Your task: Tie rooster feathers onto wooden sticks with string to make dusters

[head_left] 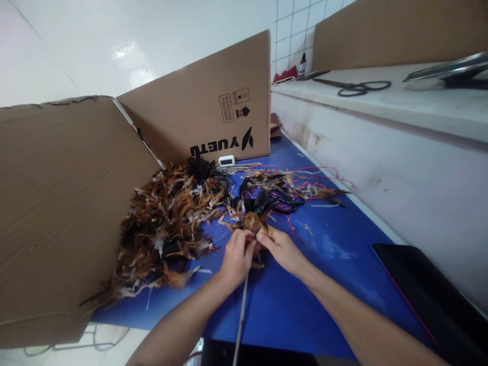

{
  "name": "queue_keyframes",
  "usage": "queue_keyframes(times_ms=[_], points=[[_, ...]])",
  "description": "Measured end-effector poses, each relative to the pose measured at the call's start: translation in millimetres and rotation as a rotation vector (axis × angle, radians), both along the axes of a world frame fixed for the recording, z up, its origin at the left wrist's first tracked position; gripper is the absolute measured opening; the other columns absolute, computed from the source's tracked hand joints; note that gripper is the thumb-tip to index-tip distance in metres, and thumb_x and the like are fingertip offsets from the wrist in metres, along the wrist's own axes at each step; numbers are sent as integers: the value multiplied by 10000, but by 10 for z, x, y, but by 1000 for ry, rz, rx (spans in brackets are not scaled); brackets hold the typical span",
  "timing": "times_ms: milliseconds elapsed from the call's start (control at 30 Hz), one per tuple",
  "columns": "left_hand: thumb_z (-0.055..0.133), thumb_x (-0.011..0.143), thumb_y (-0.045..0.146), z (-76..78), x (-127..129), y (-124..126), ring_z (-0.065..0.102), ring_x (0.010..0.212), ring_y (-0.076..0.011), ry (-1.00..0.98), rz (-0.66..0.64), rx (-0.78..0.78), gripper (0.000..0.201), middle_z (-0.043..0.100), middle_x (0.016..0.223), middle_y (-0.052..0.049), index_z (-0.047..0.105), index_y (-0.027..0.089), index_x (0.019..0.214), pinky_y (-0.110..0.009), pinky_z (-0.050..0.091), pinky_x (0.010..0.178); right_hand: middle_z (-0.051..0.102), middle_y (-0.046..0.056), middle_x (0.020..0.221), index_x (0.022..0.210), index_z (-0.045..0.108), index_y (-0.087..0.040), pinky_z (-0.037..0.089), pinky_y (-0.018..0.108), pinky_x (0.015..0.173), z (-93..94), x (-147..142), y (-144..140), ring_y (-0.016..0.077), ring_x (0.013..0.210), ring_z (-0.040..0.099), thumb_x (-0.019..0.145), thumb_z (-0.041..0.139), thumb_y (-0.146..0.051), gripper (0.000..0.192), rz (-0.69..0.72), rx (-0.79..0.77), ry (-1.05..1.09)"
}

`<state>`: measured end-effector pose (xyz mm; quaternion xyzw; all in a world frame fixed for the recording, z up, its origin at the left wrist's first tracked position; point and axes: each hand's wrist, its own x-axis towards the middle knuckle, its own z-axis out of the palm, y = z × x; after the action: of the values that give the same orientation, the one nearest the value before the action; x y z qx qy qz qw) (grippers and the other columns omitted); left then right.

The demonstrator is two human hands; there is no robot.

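My left hand (237, 256) is closed around the top of a thin pale stick (241, 315), where brown feathers are gathered. The stick slants down toward the front edge of the blue table. My right hand (281, 249) meets it from the other side, thumb and fingers pinched at the base of the feather bundle (251, 221). Dark feathers (261, 203) stand out at the bundle's far end. What lies between the fingertips is hidden. Just beyond are black-handled scissors (286, 199), partly covered by loose feathers and red string (292, 223).
A big heap of brown feathers (168, 218) lies left, against cardboard panels (49, 203). Thin sticks (244, 166) and a small white device (226, 160) sit at the back. Large scissors (354, 87) rest on the white ledge (404, 101). A black flat object (430, 284) lies right.
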<state>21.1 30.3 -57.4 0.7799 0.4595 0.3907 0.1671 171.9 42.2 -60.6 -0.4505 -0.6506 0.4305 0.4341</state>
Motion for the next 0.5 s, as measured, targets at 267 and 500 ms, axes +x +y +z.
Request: queue_keyframes(times_ms=[267,500], points=[[468,836,150,3,-31,21,521,775,-116,-11,5,-41,109,550,825,-18,553,179,898,-234,428,718,540,-27,650,743,491,-195,383,248,609,-1,-10,0,129,626,518,871,383,-335,219,1,-9,-98],[393,877,178,-137,-26,54,475,754,-126,144,-51,161,142,512,810,-40,532,157,856,-245,414,688,512,-30,655,746,486,-202,377,252,622,-19,-22,11,126,629,490,869,381,-321,201,21,17,-148]])
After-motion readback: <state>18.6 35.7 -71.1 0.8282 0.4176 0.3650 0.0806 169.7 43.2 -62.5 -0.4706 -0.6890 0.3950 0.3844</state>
